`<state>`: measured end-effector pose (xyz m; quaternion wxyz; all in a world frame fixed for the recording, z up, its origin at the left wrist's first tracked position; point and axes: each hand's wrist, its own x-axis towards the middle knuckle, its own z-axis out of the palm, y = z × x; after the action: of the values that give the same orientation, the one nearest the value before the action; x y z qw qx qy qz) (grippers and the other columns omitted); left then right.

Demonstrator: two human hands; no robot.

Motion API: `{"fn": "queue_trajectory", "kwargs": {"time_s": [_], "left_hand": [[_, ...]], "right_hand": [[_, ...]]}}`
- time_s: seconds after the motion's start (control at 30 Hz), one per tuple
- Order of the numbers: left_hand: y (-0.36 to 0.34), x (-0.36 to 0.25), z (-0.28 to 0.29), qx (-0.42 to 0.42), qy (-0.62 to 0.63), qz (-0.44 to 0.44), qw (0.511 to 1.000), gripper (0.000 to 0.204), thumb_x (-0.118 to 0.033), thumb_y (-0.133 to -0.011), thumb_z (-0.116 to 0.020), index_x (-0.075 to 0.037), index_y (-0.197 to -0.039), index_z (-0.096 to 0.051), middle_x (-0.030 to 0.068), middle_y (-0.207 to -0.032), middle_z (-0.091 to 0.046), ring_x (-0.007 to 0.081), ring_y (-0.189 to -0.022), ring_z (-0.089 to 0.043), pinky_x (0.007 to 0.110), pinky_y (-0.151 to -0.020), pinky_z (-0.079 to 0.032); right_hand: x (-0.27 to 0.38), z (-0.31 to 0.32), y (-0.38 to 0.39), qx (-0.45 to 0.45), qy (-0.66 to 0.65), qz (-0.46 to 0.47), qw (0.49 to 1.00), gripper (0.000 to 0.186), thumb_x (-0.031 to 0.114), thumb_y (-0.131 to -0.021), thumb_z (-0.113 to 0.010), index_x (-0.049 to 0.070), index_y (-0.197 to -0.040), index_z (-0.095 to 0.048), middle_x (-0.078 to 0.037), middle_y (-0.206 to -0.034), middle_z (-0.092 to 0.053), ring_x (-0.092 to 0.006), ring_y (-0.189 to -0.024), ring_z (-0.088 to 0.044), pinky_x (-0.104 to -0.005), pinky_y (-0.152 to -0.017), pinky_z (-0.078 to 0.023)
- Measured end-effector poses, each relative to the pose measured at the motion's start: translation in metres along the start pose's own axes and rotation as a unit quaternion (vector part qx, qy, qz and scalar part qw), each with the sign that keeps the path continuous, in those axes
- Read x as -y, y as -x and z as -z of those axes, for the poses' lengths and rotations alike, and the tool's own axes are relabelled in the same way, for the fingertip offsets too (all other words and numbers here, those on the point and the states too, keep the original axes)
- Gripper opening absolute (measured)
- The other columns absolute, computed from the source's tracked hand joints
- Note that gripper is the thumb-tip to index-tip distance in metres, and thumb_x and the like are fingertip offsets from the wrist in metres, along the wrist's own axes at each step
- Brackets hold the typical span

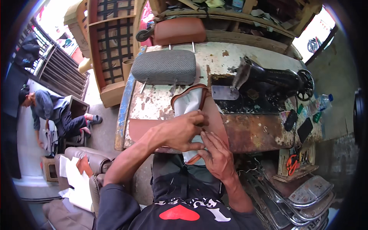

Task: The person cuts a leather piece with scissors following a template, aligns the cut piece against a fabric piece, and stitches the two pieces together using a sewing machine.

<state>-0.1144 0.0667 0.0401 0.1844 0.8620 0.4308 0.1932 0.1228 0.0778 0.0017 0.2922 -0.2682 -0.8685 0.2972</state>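
A sewn piece of brown material with a white backing [189, 102] stretches across the table's near edge, its brown rim curling at the far end. My left hand [184, 128] lies across its middle with curled fingers closed on it. Close beside, my right hand [219, 156] pinches the same piece near its lower part, fingertips almost meeting the left hand's. Under them both spreads a flat brown sheet [147, 128]. Just beyond sits a grey fabric headrest [165, 67] with metal posts. Part of the sewn piece is hidden by my fingers.
A black sewing machine [268, 82] stands on the worn table [222, 57] to the right, near a plastic bottle [320, 104]. Behind the grey headrest rests a brown headrest [180, 30]. Metal chair frames [306, 197] stack at lower right. Another person [53, 109] sits at far left.
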Motion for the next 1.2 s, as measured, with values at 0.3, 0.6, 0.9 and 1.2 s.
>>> {"fn": "queue_trajectory", "kwargs": {"time_s": [0.3,0.6,0.9,1.2], "left_hand": [[0.106,-0.002,-0.016,-0.187,-0.185,0.333,0.905,0.022,-0.021,-0.093,-0.069,-0.002,-0.104,-0.07,0.019,-0.105,-0.067,0.0389,-0.101,-0.065,0.047,-0.09,-0.053],[0.124,-0.034,0.073,-0.391,-0.264,0.4,0.786,0.003,-0.005,-0.093,-0.069,-0.003,-0.094,-0.071,0.0154,-0.094,-0.068,0.0327,-0.081,-0.068,0.042,-0.073,-0.053],[-0.036,-0.045,0.012,-0.166,-0.258,-0.09,0.947,0.029,-0.016,-0.074,-0.071,-0.009,-0.102,-0.071,0.0077,-0.107,-0.072,0.0271,-0.113,-0.066,0.045,-0.106,-0.047],[-0.017,-0.008,-0.018,0.013,-0.215,0.046,0.975,0.032,-0.013,-0.086,-0.064,-0.016,-0.117,-0.074,0.0058,-0.113,-0.071,0.0233,-0.109,-0.066,0.039,-0.106,-0.045]], "right_hand": [[-0.015,-0.023,0.004,-0.005,0.084,0.01,0.996,0.039,0.021,-0.092,-0.074,0.001,-0.126,-0.072,-0.016,-0.128,-0.07,-0.0341,-0.124,-0.064,-0.0461,-0.105,-0.048],[-0.01,-0.024,0.001,0.003,0.091,0.004,0.996,0.036,0.02,-0.09,-0.076,0.004,-0.122,-0.073,-0.013,-0.128,-0.07,-0.0337,-0.126,-0.062,-0.0447,-0.105,-0.047],[-0.021,-0.037,0.004,-0.027,-0.001,-0.005,1.0,0.031,0.015,-0.09,-0.074,0.004,-0.119,-0.072,-0.02,-0.122,-0.069,-0.0379,-0.118,-0.064,-0.0489,-0.097,-0.052],[-0.036,-0.037,0.007,-0.087,-0.085,-0.025,0.992,0.041,0.028,-0.08,-0.08,0.004,-0.112,-0.069,-0.018,-0.109,-0.07,-0.0393,-0.101,-0.066,-0.0502,-0.09,-0.052]]}}
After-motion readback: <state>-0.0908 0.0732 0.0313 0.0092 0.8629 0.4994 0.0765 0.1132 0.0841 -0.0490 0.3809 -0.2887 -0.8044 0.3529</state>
